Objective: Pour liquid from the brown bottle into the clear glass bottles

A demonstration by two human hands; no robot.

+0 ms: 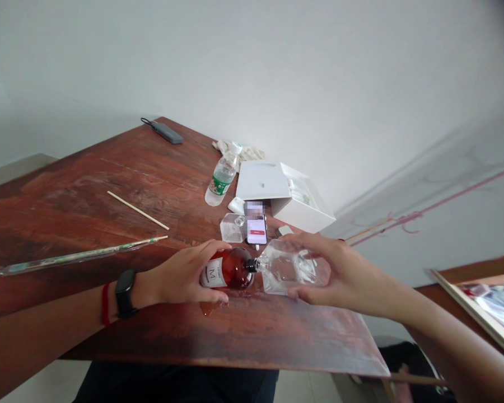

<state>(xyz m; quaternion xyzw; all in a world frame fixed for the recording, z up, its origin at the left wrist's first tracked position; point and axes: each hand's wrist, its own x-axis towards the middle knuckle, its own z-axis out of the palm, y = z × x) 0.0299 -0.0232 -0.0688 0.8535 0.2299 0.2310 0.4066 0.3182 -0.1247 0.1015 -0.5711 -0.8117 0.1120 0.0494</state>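
Left hand (185,277), nearest with its wrist band, was wrapped around an amber bottle (229,270) tipped on its side just over the desk (109,184). Right hand (340,274) was curled around a clear bottle (288,267), also sideways, its mouth meeting the amber bottle's neck. Behind them lay a phone (256,229), a water bottle (222,176), a white box (285,196), and a stick (138,210) to the left.
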